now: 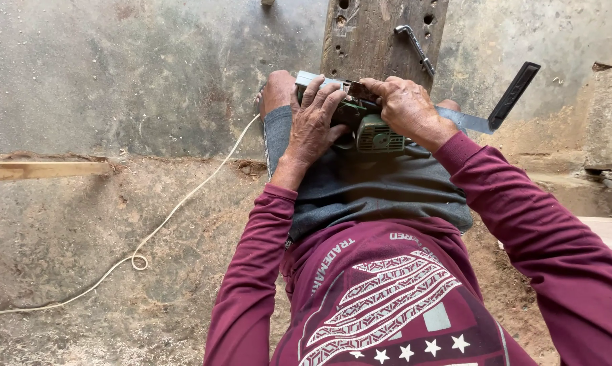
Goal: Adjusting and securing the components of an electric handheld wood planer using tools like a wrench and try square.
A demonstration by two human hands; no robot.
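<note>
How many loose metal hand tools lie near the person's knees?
2: a hex key on the wooden plank, and a try square on the concrete floor at right. Others may be hidden.

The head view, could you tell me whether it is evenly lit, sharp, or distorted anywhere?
Head view: soft, even daylight, no glare, only faint shadows under the hands; the left hand and right hand on the green tool are sharp; wide-angle stretch at the edges enlarges the sleeves and bends the cord.

Both hands, left hand [314, 125] and right hand [404, 107], on green power tool [373, 132] in lap.
</note>
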